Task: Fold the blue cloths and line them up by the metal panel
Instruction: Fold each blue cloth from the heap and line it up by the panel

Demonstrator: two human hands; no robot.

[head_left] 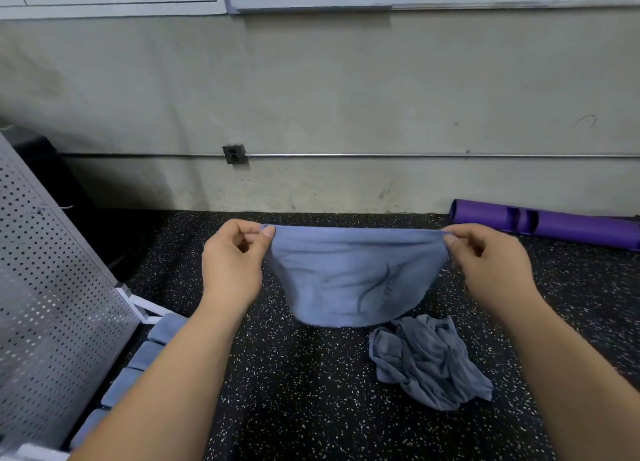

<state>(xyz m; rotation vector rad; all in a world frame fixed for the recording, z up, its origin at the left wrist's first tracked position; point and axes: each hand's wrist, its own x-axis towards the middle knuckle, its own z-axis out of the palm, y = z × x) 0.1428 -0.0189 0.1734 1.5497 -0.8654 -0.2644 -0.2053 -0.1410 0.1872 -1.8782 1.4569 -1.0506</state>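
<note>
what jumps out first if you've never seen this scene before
First, the blue cloth stretched in mid-air at centre, its top corners pinched by the left hand and the right hand. Next, a crumpled cloth heap on the speckled floor below right, and a row of folded cloths along the perforated metal panel at left.

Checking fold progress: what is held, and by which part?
A blue cloth, pinched by its top corners: left hand at one, right hand at the other.

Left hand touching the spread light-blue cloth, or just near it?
Touching. Head view: the left hand pinches an upper corner of the spread light-blue cloth between thumb and finger.
</note>
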